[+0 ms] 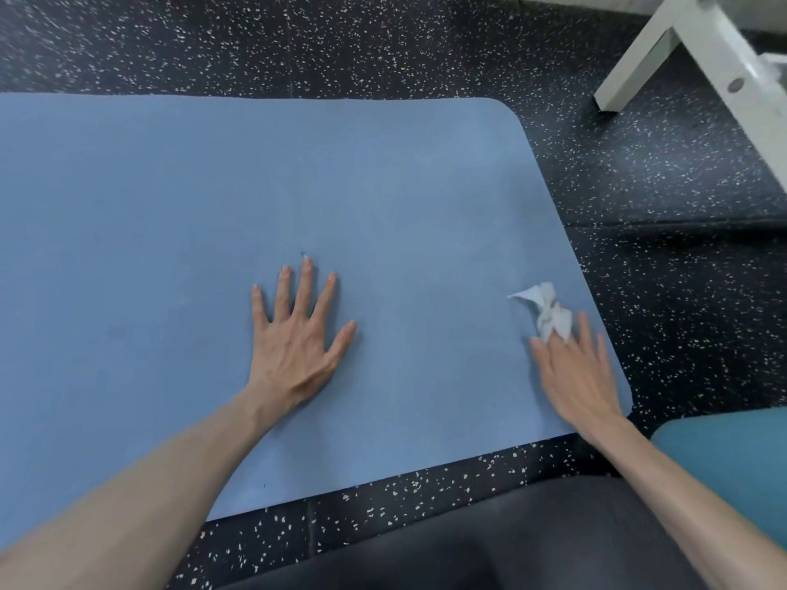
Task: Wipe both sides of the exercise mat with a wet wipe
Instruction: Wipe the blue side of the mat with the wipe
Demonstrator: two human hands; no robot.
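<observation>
Right grip (573, 368) flat-fingered on wet wipe (547, 310), left grip (298, 334) splayed on mat (170, 206).

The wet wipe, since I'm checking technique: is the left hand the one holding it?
No. The wet wipe is under the right hand's fingers; the left hand lies flat on the mat.

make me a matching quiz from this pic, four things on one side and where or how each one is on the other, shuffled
Things:
1. left hand
2. crumpled white wet wipe
3. blue foam exercise mat
4. white metal frame

States:
A. stands on the speckled black rubber floor at top right
B. lies unrolled flat on the floor
C. pressed flat on the mat, fingers spread
D. under the fingertips of the right hand, near the mat's right edge

Pairs: 1-C, 2-D, 3-B, 4-A
</observation>
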